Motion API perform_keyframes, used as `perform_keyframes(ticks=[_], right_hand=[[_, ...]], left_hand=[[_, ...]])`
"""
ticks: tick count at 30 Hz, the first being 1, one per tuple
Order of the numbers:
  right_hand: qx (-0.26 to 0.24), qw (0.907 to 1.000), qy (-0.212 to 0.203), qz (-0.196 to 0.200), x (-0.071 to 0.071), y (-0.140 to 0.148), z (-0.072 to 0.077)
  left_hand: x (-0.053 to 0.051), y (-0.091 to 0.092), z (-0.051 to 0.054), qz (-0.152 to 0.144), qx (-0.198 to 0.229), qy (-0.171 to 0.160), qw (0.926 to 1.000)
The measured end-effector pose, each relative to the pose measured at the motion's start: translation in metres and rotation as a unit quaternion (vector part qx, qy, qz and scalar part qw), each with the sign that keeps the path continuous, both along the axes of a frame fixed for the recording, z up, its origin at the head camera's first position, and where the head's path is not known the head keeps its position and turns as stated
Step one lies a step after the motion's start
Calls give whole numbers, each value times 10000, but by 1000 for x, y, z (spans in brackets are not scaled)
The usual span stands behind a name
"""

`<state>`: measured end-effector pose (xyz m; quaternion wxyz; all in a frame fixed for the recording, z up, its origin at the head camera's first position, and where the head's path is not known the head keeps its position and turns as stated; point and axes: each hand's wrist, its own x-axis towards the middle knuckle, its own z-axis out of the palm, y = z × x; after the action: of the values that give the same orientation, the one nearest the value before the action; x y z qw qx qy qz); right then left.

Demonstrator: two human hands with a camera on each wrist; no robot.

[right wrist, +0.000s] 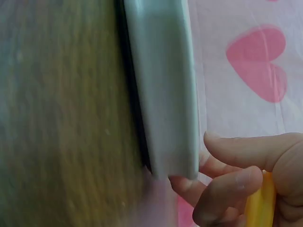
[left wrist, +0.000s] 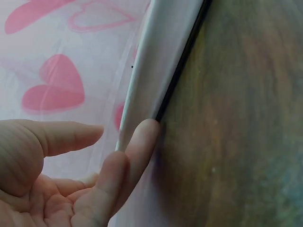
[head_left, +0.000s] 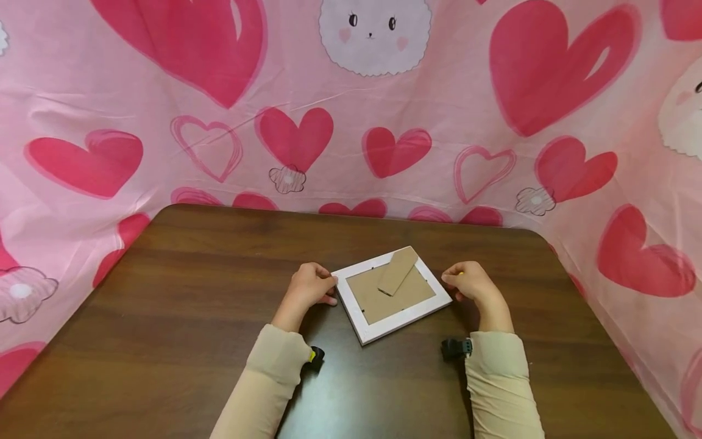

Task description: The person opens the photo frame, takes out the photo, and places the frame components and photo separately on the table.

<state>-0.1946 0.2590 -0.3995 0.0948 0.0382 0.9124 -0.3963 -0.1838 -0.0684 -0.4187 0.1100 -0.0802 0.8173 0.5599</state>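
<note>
A white picture frame [head_left: 378, 333] lies face down on the table, its brown backing board [head_left: 366, 296] and fold-out stand [head_left: 398, 272] facing up. Beside its left edge is my left hand [head_left: 308, 285]; fingertips [left wrist: 142, 135] touch the frame's side, while the thumb [left wrist: 78, 137] stays apart from it. My right hand [head_left: 473, 281] is at the opposite edge with fingers at the frame's corner. Its curled fingers also hold a slim yellow thing [right wrist: 261, 201] against the palm; most of that is hidden, so its kind cannot be told.
The brown wooden table [head_left: 181, 341] reaches back to a pink cloth [head_left: 340, 122] printed with hearts, which hangs behind and along both sides. Small dark cameras [head_left: 456, 348] are strapped at both wrists.
</note>
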Motion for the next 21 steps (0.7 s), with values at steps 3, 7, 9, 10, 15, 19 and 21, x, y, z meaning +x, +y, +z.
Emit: perform_keyframes(ticks=[3,7,9,10,15,19,21], right_hand=[[51,10000,6,81,-2,-5,-1],[250,9993,42,279,-4,-10,-3],[327,9988,110,357,-4,-11,-2],[355,9986,130,372,-4,-12,-2],[418,9979,82,478,-3,-13,0],[402,9973,19,608,0,-11,1],[438,9963,35,734,2,-10,0]], left_hand=[[-1,1,0,35,390,-146,9991],[-5,3,-2,51,662,-300,9973],[-6,4,-3,46,775,-303,9965],[-7,4,-2,30,811,-284,9963],[-10,3,-2,-33,776,-271,9966],[-13,1,-2,-111,674,-330,9971],[-15,1,-3,-146,633,-336,9973]])
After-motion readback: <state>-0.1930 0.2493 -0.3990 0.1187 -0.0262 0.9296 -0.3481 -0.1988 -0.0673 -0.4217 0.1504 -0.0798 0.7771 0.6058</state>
